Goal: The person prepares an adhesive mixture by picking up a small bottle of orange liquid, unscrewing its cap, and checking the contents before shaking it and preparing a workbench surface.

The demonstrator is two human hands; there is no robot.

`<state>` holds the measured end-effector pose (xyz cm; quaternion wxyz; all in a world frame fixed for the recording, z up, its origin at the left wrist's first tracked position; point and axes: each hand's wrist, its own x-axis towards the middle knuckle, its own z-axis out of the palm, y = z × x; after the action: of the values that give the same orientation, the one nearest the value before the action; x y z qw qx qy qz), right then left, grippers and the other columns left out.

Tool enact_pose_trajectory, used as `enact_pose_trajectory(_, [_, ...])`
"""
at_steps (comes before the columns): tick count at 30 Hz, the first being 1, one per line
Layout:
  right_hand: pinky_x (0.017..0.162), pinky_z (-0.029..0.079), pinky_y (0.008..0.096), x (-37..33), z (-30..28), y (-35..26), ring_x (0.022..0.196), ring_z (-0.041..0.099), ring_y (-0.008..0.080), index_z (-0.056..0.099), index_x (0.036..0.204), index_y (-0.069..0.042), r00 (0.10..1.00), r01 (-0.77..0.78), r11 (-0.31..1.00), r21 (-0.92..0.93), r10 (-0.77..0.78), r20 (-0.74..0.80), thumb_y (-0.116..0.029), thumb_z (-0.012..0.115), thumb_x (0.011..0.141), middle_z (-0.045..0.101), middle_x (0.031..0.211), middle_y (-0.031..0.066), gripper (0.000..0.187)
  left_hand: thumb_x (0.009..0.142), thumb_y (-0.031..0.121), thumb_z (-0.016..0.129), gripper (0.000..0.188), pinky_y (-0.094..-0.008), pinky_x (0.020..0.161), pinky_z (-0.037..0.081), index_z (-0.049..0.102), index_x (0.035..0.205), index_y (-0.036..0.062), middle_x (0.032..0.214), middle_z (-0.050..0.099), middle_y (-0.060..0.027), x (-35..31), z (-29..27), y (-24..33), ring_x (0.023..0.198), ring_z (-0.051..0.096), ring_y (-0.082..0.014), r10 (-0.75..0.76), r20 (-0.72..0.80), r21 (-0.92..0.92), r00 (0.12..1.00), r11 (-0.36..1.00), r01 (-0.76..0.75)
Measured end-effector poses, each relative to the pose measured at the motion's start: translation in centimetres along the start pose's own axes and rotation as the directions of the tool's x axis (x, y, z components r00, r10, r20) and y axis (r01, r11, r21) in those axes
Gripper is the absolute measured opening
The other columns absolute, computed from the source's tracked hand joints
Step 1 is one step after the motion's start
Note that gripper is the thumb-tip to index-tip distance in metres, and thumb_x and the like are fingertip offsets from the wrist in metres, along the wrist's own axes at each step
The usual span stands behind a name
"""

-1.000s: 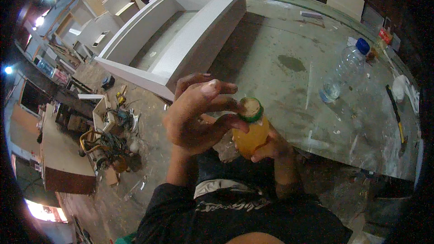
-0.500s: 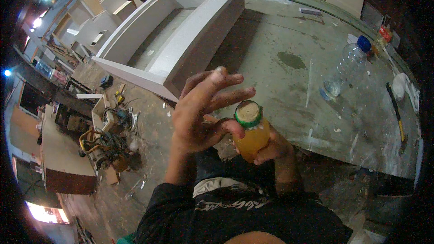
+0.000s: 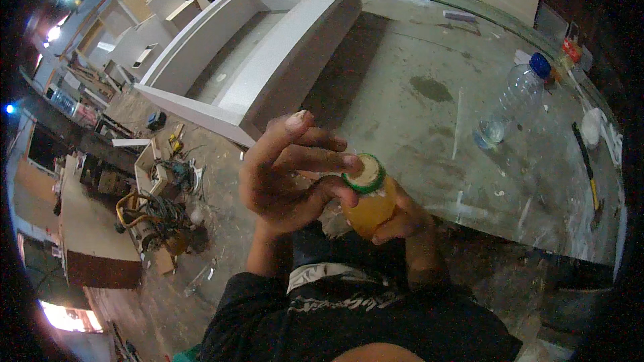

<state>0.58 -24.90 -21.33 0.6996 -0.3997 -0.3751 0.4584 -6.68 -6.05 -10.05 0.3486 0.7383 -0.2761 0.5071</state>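
Observation:
My right hand (image 3: 406,218) is wrapped round a small bottle of yellow-orange liquid (image 3: 371,211), tilted slightly above my lap at the table's near edge. On its top sits a green-rimmed cap (image 3: 365,174) with a beige, dusty-looking face. My left hand (image 3: 285,177) reaches it from the left; its thumb and one fingertip touch the rim, while the index finger is raised and the other fingers are bent. Most of the right fingers are hidden behind the bottle.
A white open box frame (image 3: 295,50) lies across the left of the worn table (image 3: 416,134). At the right stand a clear plastic bottle with a blue cap (image 3: 513,104) and a black-and-yellow tool (image 3: 588,167). Coiled cables (image 3: 161,214) lie on the floor at left.
My left hand has shifted a little left and down, and a fingertip has come onto the cap's rim. The small bottle has tilted slightly and moved left.

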Motion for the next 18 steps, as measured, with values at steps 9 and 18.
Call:
enact_pose_trajectory(9, [0.080,0.053,0.0325,0.3,-0.6,-0.1,0.095,0.064,0.0183,0.048,0.129,-0.002,0.991,-0.087,0.995,-0.056,0.093,0.102,-0.007,0.084,0.055,0.065,0.110,0.0077,0.083,0.069,0.017,0.087,0.084,-0.0438,0.085,0.047,0.038,0.136,0.0018,0.081,0.073,-0.0034,-0.8,0.5,-0.2,0.080,0.067,-0.0205,0.086,-0.112,0.012,0.990,0.996,-0.085])
enact_pose_trajectory(18, [0.098,0.045,0.0375,0.1,-0.1,0.5,0.113,0.057,0.0221,0.041,0.137,-0.005,1.000,-0.024,0.998,0.050,0.024,0.003,-0.005,0.083,0.050,0.060,0.122,0.0084,0.096,0.072,0.033,0.084,0.099,-0.0386,0.092,0.049,0.029,0.139,-0.0146,0.090,0.072,-0.0180,-0.9,1.3,0.3,0.098,0.069,-0.0319,-0.348,0.045,-0.425,0.937,0.842,0.333])
